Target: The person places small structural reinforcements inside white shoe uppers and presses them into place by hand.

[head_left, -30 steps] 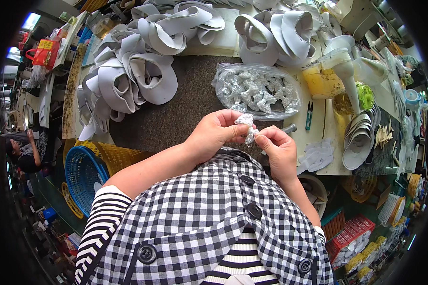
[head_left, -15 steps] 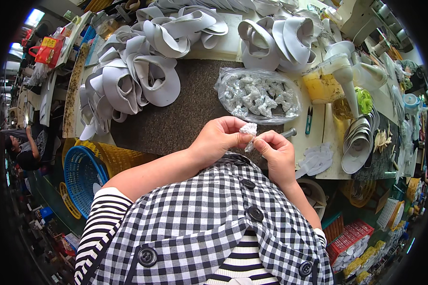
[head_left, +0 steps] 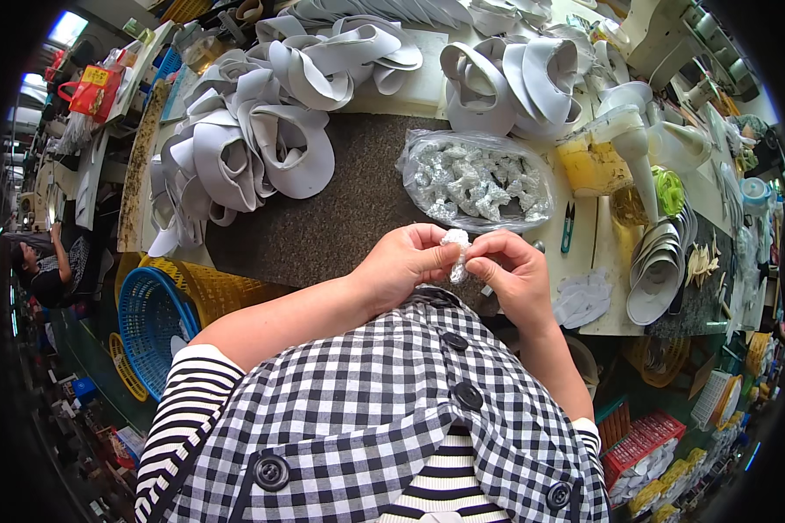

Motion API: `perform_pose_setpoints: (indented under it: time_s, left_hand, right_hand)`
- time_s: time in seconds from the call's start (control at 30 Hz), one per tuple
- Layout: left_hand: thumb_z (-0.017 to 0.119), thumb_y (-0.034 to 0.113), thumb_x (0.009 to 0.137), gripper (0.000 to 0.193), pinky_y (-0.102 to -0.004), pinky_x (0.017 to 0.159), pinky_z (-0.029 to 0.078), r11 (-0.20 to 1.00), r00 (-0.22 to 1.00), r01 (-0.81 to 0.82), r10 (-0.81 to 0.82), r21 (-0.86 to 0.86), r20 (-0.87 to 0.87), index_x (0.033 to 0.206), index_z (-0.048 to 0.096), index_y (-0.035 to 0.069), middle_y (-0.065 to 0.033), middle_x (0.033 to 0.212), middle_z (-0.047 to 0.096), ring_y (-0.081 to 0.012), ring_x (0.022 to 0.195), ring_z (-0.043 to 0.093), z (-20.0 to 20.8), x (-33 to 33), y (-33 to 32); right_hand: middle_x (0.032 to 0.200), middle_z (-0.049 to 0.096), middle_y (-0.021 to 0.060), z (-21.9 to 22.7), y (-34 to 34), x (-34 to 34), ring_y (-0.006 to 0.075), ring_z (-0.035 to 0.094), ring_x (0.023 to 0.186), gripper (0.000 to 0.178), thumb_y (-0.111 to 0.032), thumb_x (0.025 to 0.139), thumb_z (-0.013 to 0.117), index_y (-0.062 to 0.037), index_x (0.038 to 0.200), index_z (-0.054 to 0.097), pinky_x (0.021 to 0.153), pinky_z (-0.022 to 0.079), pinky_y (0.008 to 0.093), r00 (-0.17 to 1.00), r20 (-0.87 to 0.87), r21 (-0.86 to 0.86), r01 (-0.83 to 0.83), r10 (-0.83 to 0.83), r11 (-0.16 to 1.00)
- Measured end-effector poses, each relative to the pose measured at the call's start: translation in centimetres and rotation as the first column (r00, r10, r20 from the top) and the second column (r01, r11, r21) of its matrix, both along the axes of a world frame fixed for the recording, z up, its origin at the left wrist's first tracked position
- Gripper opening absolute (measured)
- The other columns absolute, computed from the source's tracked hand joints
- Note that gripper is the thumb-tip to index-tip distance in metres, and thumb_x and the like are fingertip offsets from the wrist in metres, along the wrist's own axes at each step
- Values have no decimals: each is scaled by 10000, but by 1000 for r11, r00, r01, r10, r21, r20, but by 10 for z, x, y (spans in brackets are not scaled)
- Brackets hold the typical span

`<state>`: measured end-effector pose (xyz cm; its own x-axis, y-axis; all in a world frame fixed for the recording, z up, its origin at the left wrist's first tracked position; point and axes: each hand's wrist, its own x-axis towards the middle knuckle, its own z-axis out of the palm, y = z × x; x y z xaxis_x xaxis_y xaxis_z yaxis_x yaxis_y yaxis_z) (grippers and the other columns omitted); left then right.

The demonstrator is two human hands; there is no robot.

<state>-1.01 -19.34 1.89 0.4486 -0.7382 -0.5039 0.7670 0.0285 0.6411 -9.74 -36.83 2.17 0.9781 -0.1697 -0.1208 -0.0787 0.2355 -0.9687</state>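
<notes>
Between my two hands, close to my apron, is a small silvery-white glittery piece, upright and narrow. My left hand pinches it from the left between thumb and fingers. From the right, my right hand has thumb and fingertips closed at its edge. Just beyond my hands lies a clear plastic bag, opened out and holding several similar glittery pieces. What the glittery pieces are made into, I cannot make out.
White shoe-upper-like curved pieces are heaped at the left and far side of a dark mat. Thread snips, a yellow glue container and stacked white curved pieces lie right. A blue basket stands lower left.
My right hand has moved slightly up and right, its fingers now higher on the glittery piece. The piece has turned more upright. A metal rod behind the right hand is now mostly covered.
</notes>
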Motion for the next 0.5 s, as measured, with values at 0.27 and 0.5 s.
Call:
perform_pose_setpoints:
  time_s: [0.27,0.5]
  left_hand:
    - [638,167,890,223,-222,749,497,1000,1000,0,0,3,3,1037,562,17,-35,958,595,-89,837,579,-2,-2,0]
    - [642,220,886,245,-257,769,500,999,986,-54,54,4,-156,1030,562,39,-41,960,604,-108,843,594,-5,-1,0]
  right_hand:
    - [917,590,58,0,-2,2,160,573,859,127,22,696,719,-38,791,660,764,459,280,986,161,-430,24,51,902]
    - [865,580,35,-9,16,9,207,545,808,156,15,687,710,-78,778,625,740,446,315,882,472,-665,354,2,658]
